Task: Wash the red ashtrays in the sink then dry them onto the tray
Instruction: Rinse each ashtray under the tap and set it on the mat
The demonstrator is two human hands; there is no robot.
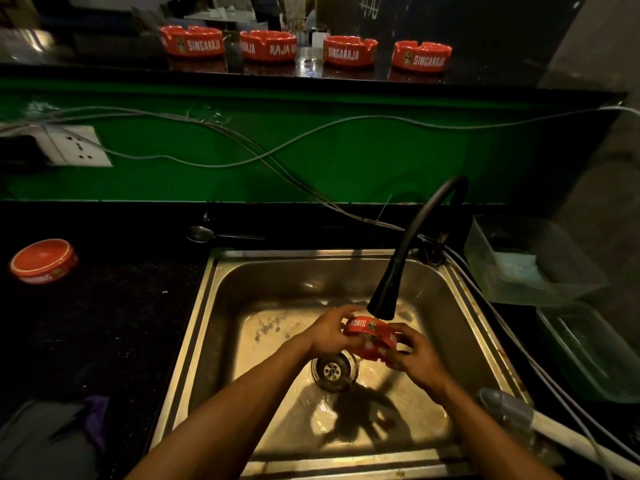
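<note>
Both my hands over the steel sink (221, 306), holding one red ashtray (372, 336) btwn them, right under the black faucet head (382, 299). L hand (327, 332) grips its left side, fingers curled round the rim; R hand (414, 351) grips the right side, thumb on top. Ashtray tilted, white lettering on its wall facing me, water running over it. Drain strainer (332, 368) just below the hands, wet basin floor w/ hand shadows.

Near left on the black bench (104, 323): grey cloth (45, 441) w/ a purple bit beside it. Near right: grey-and-white hose piece (512, 414) at the sink rim.

Further left on bench: another red ashtray, upside down (43, 259), well apart from the sink. Spoon (204, 233) behind the sink's back-left corner. Right of sink: two clear plastic tubs (519, 261), nearer one lower.

Behind: green wall panel (346, 157) w/ loose grey cables (242, 157) and a white socket (74, 145) at left.

Farthest, on the upper dark shelf (104, 69): four red SINGARAJA ashtrays in a row (306, 46), upright, apart from each other.
</note>
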